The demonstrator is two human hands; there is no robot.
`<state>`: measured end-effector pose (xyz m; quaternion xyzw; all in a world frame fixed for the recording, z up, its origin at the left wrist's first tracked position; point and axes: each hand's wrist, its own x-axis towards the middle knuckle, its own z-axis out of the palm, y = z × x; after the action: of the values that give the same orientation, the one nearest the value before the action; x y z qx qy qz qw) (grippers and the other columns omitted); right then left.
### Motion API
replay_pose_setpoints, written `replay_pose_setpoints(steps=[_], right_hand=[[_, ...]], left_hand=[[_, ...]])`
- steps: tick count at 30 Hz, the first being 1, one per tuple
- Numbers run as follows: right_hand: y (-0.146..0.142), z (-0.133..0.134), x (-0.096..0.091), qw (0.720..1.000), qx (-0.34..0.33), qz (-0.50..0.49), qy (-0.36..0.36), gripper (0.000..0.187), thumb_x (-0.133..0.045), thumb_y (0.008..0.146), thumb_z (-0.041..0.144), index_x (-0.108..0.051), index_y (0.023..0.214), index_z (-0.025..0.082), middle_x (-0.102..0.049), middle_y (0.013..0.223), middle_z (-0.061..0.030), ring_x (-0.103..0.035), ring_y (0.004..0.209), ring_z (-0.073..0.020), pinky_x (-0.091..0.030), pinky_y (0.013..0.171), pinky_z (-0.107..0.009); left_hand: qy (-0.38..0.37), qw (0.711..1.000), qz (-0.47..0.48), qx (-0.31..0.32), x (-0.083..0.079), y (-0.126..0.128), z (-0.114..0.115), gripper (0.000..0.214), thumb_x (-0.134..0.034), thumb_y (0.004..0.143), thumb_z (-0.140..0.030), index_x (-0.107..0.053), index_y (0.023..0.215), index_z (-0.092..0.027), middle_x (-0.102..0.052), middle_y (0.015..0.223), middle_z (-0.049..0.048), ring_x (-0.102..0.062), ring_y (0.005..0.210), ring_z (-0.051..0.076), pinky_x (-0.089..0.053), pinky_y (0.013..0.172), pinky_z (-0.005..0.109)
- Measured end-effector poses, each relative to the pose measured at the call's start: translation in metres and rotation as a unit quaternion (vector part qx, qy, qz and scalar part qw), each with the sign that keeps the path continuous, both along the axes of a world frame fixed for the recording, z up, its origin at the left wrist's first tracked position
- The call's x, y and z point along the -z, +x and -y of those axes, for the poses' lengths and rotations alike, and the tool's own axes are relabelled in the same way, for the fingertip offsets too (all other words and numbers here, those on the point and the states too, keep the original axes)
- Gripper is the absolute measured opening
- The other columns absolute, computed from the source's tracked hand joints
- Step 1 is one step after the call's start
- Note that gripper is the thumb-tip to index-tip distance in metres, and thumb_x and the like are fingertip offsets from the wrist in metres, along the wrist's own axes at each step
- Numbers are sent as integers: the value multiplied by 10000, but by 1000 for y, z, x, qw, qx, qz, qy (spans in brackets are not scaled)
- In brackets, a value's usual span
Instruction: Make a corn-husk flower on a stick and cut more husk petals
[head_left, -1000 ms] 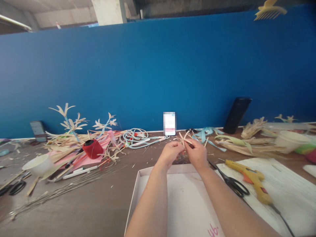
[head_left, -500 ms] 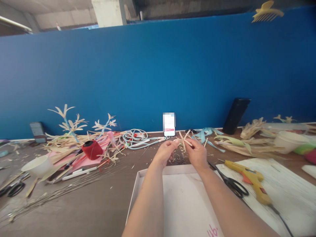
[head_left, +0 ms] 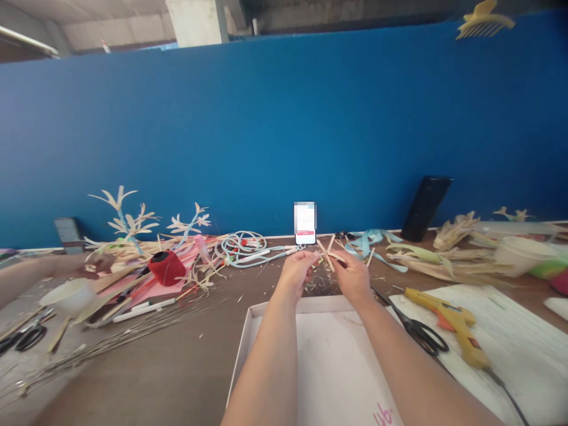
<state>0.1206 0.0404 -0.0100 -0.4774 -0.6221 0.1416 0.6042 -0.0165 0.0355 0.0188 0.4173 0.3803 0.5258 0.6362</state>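
Observation:
Between my hands is a small pale flower [head_left: 328, 251] of dried-husk strips, its narrow petals spread like a star. My left hand [head_left: 298, 271] pinches its left side with thumb and forefinger. On the other side, my right hand [head_left: 353, 273] grips it, fingers curled and partly hidden. Both hands are above the far edge of a shallow white box lid [head_left: 328, 304], and my forearms cross over it. Just behind the hands a lit phone [head_left: 305, 223] leans on the blue partition. Small husk scraps [head_left: 322, 285] lie beneath the flower.
At right are black scissors [head_left: 423, 334], a yellow glue gun [head_left: 450, 322] with its cord, and husks [head_left: 439, 260]. At left stand finished husk flowers [head_left: 128, 222], a red thread spool [head_left: 167, 268], a white bowl [head_left: 68, 296] and thin wires [head_left: 110, 346]. Another person's arm [head_left: 39, 269] reaches in.
Another person's arm has come in from the left, over the husks by the white bowl. The flower in my hands has turned slightly; my hands have hardly moved.

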Motion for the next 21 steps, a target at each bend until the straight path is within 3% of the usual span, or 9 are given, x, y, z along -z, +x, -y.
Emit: replay_pose_setpoints(steps=[6,21], right_hand=[[-2,0,-6,995,-29,-69,-66,284,-628,710,412,-721,857,188,-678,680,-25,-536,496,-138,-454,492,-272],[-1,1,-8,986,-46,-104,-123,364,-655,681,454,-716,878,154,-624,623,-15,-493,509,-126,-432,518,-263]], left_hand=[[4,1000,-15,-3,0,1,-1,311,-716,600,-371,-513,640,-138,-498,613,-20,-314,432,15,-142,388,160],[18,999,-26,-6,-3,1,0,285,-703,600,-344,-509,620,-135,-513,602,-10,-326,440,21,-149,387,160]])
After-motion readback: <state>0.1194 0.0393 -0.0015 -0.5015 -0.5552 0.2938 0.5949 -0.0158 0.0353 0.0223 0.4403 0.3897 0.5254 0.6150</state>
